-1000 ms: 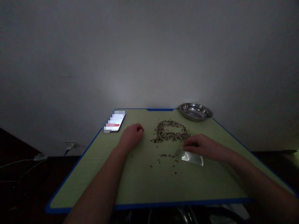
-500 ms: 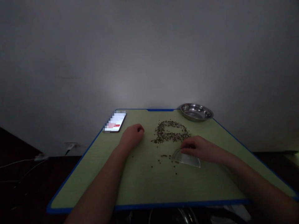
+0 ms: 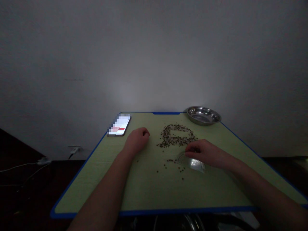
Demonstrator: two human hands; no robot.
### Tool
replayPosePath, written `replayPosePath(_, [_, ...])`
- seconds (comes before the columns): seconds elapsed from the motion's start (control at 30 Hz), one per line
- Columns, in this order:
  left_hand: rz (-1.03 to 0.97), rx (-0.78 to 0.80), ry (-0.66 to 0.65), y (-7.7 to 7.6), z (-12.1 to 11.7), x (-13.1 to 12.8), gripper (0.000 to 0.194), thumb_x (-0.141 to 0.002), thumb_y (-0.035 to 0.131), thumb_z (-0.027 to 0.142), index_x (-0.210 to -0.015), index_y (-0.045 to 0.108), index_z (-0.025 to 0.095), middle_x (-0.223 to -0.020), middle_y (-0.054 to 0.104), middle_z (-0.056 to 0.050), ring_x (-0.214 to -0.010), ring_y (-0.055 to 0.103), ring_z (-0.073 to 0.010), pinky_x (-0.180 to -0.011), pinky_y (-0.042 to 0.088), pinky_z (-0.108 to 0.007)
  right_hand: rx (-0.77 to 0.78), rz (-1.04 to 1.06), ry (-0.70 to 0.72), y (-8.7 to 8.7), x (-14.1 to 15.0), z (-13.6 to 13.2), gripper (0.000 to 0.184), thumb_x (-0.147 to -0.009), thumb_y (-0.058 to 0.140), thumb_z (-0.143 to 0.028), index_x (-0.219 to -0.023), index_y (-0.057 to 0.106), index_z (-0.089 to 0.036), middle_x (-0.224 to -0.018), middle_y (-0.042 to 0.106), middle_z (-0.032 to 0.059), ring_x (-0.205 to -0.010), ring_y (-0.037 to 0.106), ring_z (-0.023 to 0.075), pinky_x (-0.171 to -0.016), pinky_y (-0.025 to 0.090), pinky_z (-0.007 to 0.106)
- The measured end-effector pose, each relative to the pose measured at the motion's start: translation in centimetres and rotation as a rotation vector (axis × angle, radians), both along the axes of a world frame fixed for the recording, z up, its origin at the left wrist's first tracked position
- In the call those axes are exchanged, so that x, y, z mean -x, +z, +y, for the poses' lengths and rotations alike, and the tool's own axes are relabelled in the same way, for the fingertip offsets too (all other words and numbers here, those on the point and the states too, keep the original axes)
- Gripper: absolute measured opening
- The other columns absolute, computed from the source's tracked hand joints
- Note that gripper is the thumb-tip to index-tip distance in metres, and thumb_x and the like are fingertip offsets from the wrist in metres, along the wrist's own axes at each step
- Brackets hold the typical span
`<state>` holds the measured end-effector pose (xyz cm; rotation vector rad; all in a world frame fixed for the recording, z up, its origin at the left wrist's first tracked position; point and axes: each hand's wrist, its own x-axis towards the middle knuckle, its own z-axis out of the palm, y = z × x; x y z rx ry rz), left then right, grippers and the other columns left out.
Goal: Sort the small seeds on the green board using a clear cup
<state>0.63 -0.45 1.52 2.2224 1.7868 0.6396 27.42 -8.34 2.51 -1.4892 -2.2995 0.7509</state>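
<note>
Small dark brown grains (image 3: 179, 140) lie in a rough ring in the middle of the table. Several loose ones (image 3: 181, 169) are scattered nearer to me. My right hand (image 3: 198, 150) pinches the upper edge of a clear, half-round plastic protractor (image 3: 196, 164), tilted just below the ring, its surface catching light. Its exact markings are too dim to read. Left of the grains, my left hand (image 3: 137, 139) rests on the table in a loose fist, apart from them, with nothing visible in it.
The light green table (image 3: 144, 192) has a blue rim. A shallow steel bowl (image 3: 204, 116) stands at the back right corner. A phone with a lit screen (image 3: 119, 125) lies at the left edge. Behind is a grey wall (image 3: 154, 64), with a plugged-in charger (image 3: 75, 150) low on the left.
The protractor has tilted a little in my right hand and now shows a bright reflection. Both hands stay nearly in place; the whole view has shifted slightly.
</note>
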Motion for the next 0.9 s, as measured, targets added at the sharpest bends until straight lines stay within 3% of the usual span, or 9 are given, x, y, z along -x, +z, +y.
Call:
replayPosePath(0.57, [0.000,0.008,0.013,-0.1,0.0,0.1,0.025,-0.074,0.043,0.022,-0.079,0.067,0.019,-0.080,0.068,-0.007,-0.073,0.059,-0.0174,-0.064,0.039,-0.027,-0.023,-0.006,0.062,0.0,2.0,0.4,0.019,-0.082,0.055,-0.032,-0.077,0.067,-0.018,-0.068,0.064,0.0010,-0.060,0.053,0.0121,-0.055,0.037,0.023])
replayPosePath(0.9, [-0.012,0.002,0.002,-0.2,-0.1,0.1,0.024,-0.075,0.042,0.022,-0.078,0.066,0.020,-0.080,0.068,-0.006,-0.073,0.059,-0.0173,-0.065,0.038,-0.027,-0.142,-0.071,0.103,0.2,4.9,1.9,0.015,-0.080,0.057,-0.028,-0.079,0.069,-0.019,-0.073,0.067,0.0025,-0.065,0.055,0.0136,-0.059,0.036,0.024])
